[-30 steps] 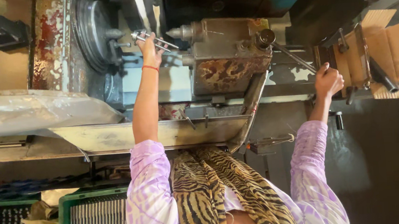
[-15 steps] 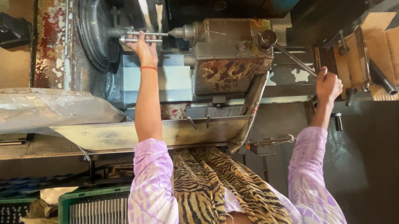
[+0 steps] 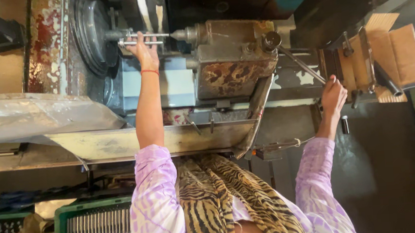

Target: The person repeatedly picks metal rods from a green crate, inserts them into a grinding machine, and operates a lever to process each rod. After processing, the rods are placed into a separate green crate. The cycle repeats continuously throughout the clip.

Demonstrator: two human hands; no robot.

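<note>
Left hand grips metal rod at lathe chuck; right hand closed on lever. Seat rod squarely against centre before clamping.

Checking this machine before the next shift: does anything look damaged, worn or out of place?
The tailstock housing has rust-brown blotches where the paint has flaked, and the panel behind the round chuck is stained red. The left hand holds a metal rod; the right hand grips a lever.
</note>
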